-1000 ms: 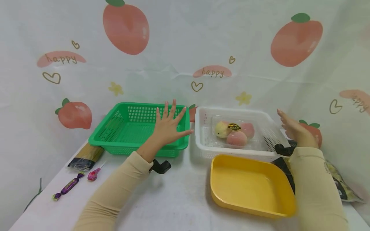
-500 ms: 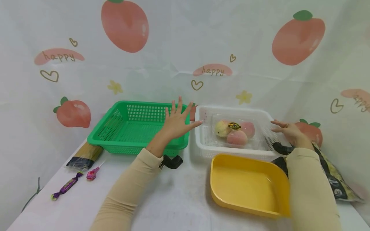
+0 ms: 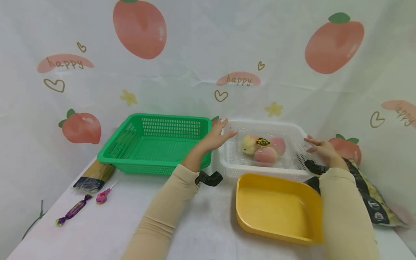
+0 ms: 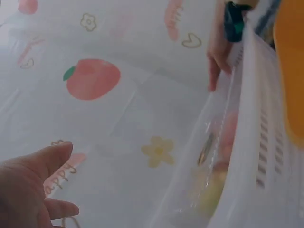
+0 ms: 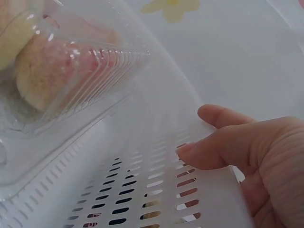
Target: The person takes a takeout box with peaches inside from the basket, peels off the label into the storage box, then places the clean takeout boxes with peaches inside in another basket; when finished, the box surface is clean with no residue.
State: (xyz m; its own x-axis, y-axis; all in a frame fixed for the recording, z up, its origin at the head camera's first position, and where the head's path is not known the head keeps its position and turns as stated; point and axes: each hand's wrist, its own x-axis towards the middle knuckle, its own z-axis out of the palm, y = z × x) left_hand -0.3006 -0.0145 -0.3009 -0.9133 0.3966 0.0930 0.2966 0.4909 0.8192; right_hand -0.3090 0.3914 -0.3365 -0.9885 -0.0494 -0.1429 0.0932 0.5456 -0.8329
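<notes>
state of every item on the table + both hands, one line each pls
white basket: upright, holds the clear fruit box
clear fruit box: lid closed, three peaches inside
green basket: upright, empty
yellow tray: upright, empty
left hand: fingers straight, at the white basket's left rim
right hand: fingers relaxed, at its right rim
two candies: wrapped, lying flat
noodle pack: sealed, lying flat
dark bag: lying flat, partly hidden

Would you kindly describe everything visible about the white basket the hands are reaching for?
The white basket is a rectangular, slotted plastic tray standing flat on the table, between the green basket and the yellow tray. It holds a clear clamshell of three peaches. The left hand reaches its left rim; the right hand touches its right rim.
</notes>
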